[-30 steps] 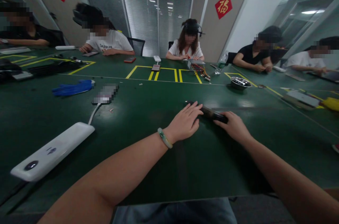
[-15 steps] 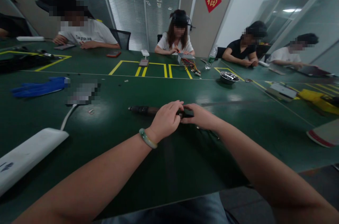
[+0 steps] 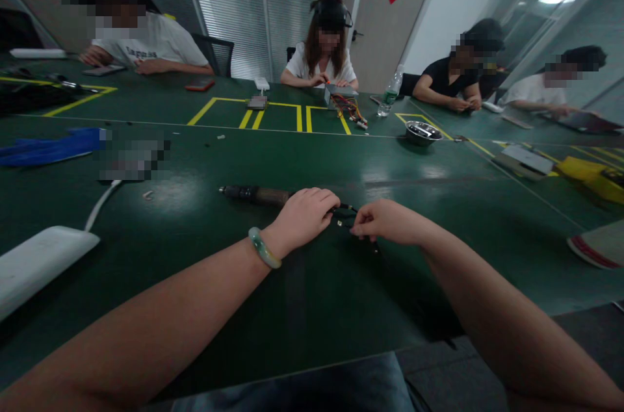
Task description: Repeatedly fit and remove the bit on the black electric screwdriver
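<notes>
A dark electric screwdriver [image 3: 258,195] with a brown grip lies on the green table, its tip pointing left. Over its rear end curls my left hand [image 3: 308,217], a jade bangle at the wrist; its fingers cover that part of the tool. Just right of it, my right hand [image 3: 383,221] pinches a thin black cable [image 3: 347,225] with a small light-coloured connector end. Another stretch of dark cable runs from the tool's rear toward my right fingers, which partly hide it.
To the left are a white power strip-like block [image 3: 43,269], a blurred-out device [image 3: 134,160] and a blue glove [image 3: 53,147]. Farther off stand a metal bowl [image 3: 423,138] and a water bottle [image 3: 390,99]. A paper cup [image 3: 598,244] is at right. Several people sit around the table.
My right hand has come away from the screwdriver's rear end, moving slightly right and down, and now pinches the cable. My left hand stays on the tool. The view has shifted slightly.
</notes>
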A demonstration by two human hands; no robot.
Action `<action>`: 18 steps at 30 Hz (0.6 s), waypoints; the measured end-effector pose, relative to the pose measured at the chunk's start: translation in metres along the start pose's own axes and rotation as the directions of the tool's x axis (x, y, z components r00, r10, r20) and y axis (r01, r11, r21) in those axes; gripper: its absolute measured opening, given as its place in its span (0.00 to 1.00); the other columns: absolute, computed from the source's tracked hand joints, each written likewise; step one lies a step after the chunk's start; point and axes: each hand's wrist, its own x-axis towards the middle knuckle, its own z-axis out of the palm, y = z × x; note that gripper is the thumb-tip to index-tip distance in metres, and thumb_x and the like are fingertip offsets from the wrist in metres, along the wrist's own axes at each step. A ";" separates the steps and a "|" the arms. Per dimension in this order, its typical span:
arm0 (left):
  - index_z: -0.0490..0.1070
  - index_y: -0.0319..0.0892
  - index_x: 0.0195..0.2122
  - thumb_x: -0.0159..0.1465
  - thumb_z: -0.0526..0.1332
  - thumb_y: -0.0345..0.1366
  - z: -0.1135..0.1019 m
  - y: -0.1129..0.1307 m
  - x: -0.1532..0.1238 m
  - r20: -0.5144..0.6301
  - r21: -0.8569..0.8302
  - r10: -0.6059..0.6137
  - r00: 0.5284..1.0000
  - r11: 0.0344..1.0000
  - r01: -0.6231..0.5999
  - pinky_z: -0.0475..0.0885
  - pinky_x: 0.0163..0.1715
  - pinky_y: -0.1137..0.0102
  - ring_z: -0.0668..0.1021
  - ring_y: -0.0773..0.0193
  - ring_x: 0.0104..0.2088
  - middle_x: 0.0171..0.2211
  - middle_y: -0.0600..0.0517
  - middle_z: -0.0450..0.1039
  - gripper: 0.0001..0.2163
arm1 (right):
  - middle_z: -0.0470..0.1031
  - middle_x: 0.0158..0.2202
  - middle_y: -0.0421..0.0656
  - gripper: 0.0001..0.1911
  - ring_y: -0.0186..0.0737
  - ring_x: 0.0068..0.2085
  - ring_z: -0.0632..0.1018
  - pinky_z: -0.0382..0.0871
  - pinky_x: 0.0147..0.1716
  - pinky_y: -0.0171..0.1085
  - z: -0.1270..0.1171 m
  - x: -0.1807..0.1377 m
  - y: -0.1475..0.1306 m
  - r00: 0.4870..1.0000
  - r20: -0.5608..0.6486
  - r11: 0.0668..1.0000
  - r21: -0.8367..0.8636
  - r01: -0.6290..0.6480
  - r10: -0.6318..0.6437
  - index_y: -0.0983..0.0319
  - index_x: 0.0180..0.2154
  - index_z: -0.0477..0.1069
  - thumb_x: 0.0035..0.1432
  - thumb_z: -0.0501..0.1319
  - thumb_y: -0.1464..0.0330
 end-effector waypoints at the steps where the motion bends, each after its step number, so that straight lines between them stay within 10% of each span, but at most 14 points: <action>1: 0.69 0.43 0.43 0.64 0.59 0.32 0.000 0.000 0.002 0.006 0.014 -0.013 1.000 1.000 0.013 0.68 0.46 0.63 0.73 0.60 0.44 0.42 0.51 0.73 0.07 | 0.77 0.24 0.38 0.09 0.33 0.24 0.74 0.63 0.22 0.32 -0.001 0.005 0.001 0.999 -0.034 0.996 0.090 0.010 -0.007 0.59 0.29 0.75 0.53 0.63 0.60; 7: 0.70 0.42 0.41 0.63 0.61 0.39 0.004 -0.003 0.012 0.007 0.063 -0.059 0.998 0.996 0.058 0.68 0.40 0.65 0.73 0.59 0.41 0.39 0.49 0.72 0.08 | 0.75 0.25 0.39 0.13 0.31 0.24 0.72 0.65 0.22 0.31 0.003 0.027 0.004 0.937 -0.350 0.915 0.380 0.139 0.003 0.62 0.34 0.74 0.55 0.63 0.58; 12: 0.70 0.43 0.39 0.64 0.61 0.41 0.005 -0.009 0.013 0.003 0.008 -0.038 0.999 0.999 0.038 0.67 0.39 0.66 0.73 0.60 0.40 0.38 0.51 0.72 0.08 | 0.77 0.28 0.40 0.11 0.35 0.28 0.75 0.65 0.25 0.32 0.017 0.019 0.018 0.832 -0.553 0.979 0.188 0.079 0.039 0.60 0.35 0.76 0.55 0.62 0.60; 18: 0.70 0.43 0.38 0.65 0.61 0.43 0.008 -0.012 0.014 0.005 0.000 -0.033 0.999 0.999 0.033 0.66 0.38 0.65 0.72 0.60 0.39 0.37 0.51 0.71 0.09 | 0.78 0.28 0.39 0.07 0.35 0.28 0.75 0.62 0.26 0.33 0.024 0.012 0.019 0.856 -0.516 0.997 -0.077 -0.012 -0.029 0.57 0.33 0.77 0.55 0.62 0.62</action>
